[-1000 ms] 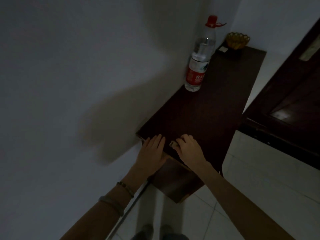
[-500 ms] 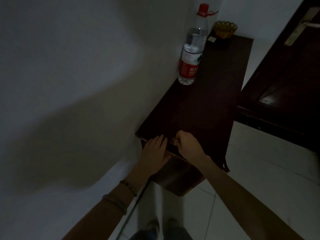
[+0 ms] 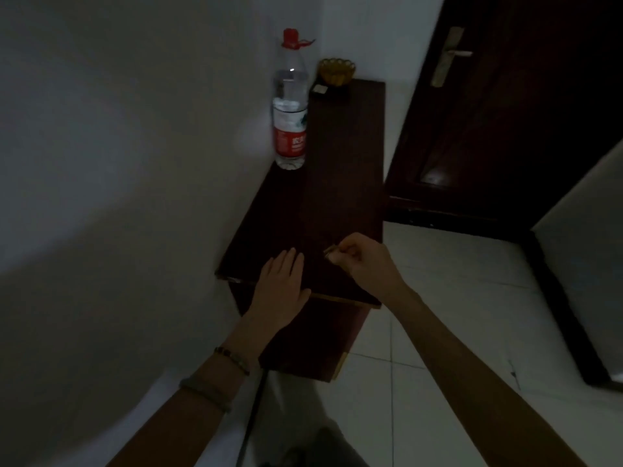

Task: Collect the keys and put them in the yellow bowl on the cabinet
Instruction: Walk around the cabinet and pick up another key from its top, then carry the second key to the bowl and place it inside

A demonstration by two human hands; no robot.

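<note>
A dark wooden cabinet [image 3: 340,183] stands against the white wall. At its far end sits the yellow bowl [image 3: 336,71]. My right hand [image 3: 362,261] hovers just above the near part of the top, fingers pinched on a small metallic key [image 3: 329,251] that pokes out to the left. My left hand [image 3: 283,281] lies flat, fingers together, on the near edge of the cabinet, holding nothing. The room is dim and the key is only partly visible.
A tall water bottle [image 3: 290,106] with a red cap and red label stands by the wall on the cabinet. A small dark item [image 3: 319,90] lies beside the bowl. A dark door [image 3: 505,106] with a metal handle is to the right. White tiles cover the floor.
My right hand has lifted from the near edge and moved right and forward with the key pinched in it. My left hand stays flat on the cabinet. The view has swung.
</note>
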